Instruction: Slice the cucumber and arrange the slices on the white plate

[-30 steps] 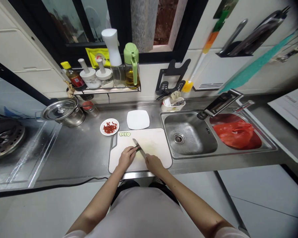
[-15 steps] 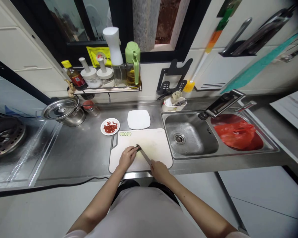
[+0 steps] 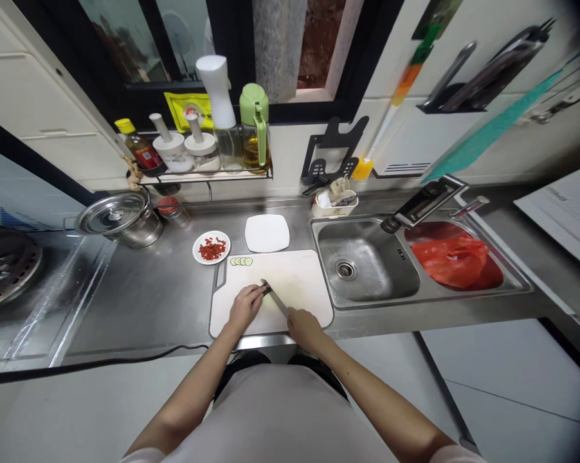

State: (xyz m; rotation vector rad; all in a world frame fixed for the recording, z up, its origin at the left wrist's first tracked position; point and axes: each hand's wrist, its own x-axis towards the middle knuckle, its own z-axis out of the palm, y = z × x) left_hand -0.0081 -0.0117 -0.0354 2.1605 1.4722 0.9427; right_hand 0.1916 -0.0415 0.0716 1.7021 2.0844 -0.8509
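Note:
A white cutting board (image 3: pixel 304 283) lies on the steel counter in front of me. My right hand (image 3: pixel 305 328) is closed round the handle of a knife (image 3: pixel 273 297), whose blade points up-left across the board. My left hand (image 3: pixel 244 305) is curled over a small green piece of vegetable (image 3: pixel 267 291) right at the blade, fingers bent; most of the piece is hidden under the fingers. A few green cucumber slices (image 3: pixel 240 261) lie in a row at the board's far left corner.
Behind the board sit a small plate of red pieces (image 3: pixel 211 247) and an empty white square plate (image 3: pixel 267 232). A lidded steel pot (image 3: pixel 119 217) stands at left, a double sink (image 3: pixel 367 267) with a red bag (image 3: pixel 451 259) at right. Bottles fill a rack (image 3: pixel 206 145) under the window.
The knife and right hand have slid back toward me along the board, then edged slightly forward. My left hand has stayed on the vegetable piece.

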